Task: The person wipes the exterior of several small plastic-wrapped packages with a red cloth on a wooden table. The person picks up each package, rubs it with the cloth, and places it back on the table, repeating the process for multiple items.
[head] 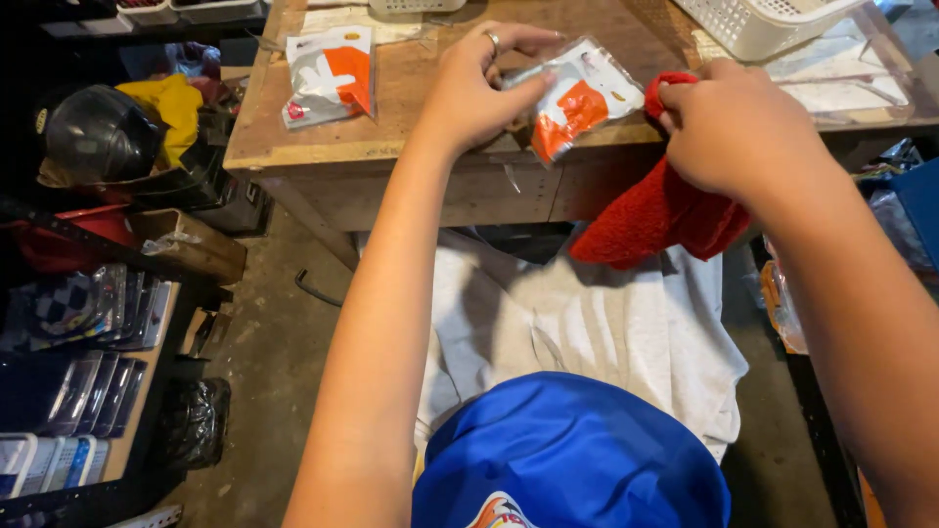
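Note:
My left hand (477,90), a ring on one finger, pinches a small clear plastic packet with an orange and white card inside (579,96), held just above the front edge of a worn wooden table (411,147). My right hand (736,125) grips a red fuzzy cloth (657,217) that hangs down below the table edge; the cloth's top end touches the packet's right side. A second orange and white packet (331,74) lies flat on the table to the left.
A white plastic basket (758,24) and a clear lidded container (851,78) sit at the table's right. Shelves at left hold a dark helmet (96,132), a yellow cloth (176,103) and rows of packaged items (88,381). Concrete floor below.

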